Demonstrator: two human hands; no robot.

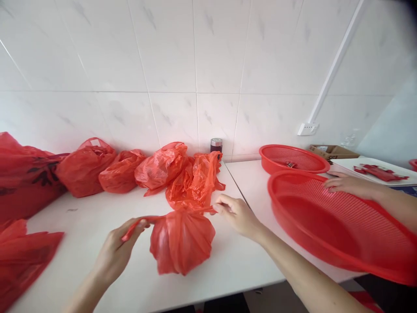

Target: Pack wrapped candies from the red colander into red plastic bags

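Note:
A full red plastic bag rests on the white table near its front edge, its neck drawn together at the top. On the bag's left side, my left hand is closed around one twisted handle, which stretches taut to the knot area. My right hand pinches the other handle end on the right. Both handles are pulled apart sideways. Whether a knot is tied at the middle I cannot tell. What the bag contains is hidden. Just behind it lie loose crumpled red plastic bags.
Filled red bags line the wall at the back left. A dark bottle stands behind. At right, another person's hand touches a large red basket; a second basket, a cardboard box and a white tray lie beyond.

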